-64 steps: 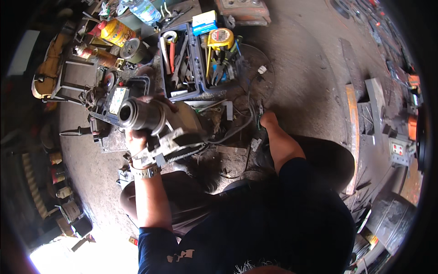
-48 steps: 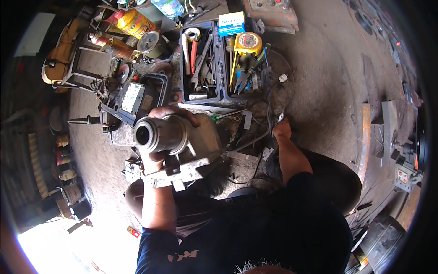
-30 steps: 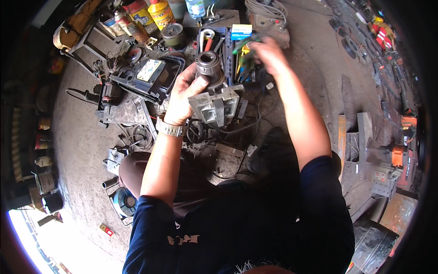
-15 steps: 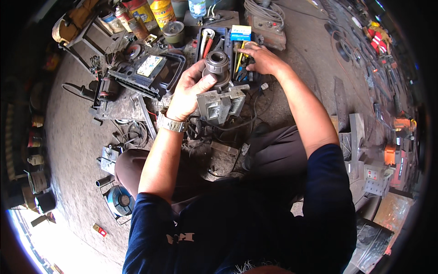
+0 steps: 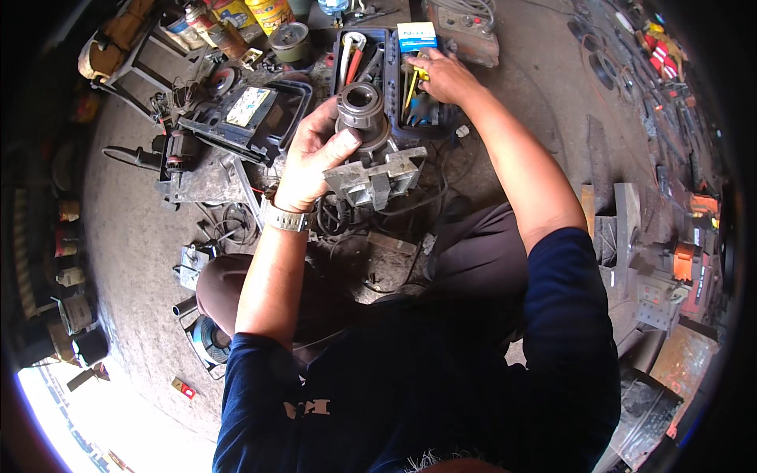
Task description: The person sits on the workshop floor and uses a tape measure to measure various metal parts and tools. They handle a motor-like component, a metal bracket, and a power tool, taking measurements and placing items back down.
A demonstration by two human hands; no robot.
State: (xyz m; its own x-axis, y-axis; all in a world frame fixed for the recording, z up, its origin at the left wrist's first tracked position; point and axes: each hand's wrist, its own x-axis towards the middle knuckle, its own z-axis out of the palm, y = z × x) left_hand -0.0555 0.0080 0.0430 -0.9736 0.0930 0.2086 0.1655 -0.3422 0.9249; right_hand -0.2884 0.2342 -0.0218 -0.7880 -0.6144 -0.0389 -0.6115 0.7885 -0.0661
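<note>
My left hand (image 5: 314, 154) is wrapped round a metal machine part (image 5: 375, 180), a greasy grey cast bracket. A ring-shaped bearing (image 5: 361, 101) sits at its upper end, facing up. The part is held in the air over the floor between my knees and an open toolbox. My right hand (image 5: 451, 79) reaches into the toolbox's right compartment, with its fingers closed round the top of a slim yellow screwdriver (image 5: 412, 88). Its fingertips are partly hidden. Beside them lies a tool with blue handles (image 5: 426, 110).
The dark toolbox (image 5: 390, 71) also holds a red-handled tool (image 5: 355, 67). A blue and white carton (image 5: 416, 36) rests on its far end. To the left lies a black lid-like tray (image 5: 296, 98); cables (image 5: 339, 217) trail below the part. A control box (image 5: 465, 39) stands beyond.
My view has shifted slightly. The machine part has tilted a little in my left hand. My right hand has closed on the yellow screwdriver, its fingers drawn closer together.
</note>
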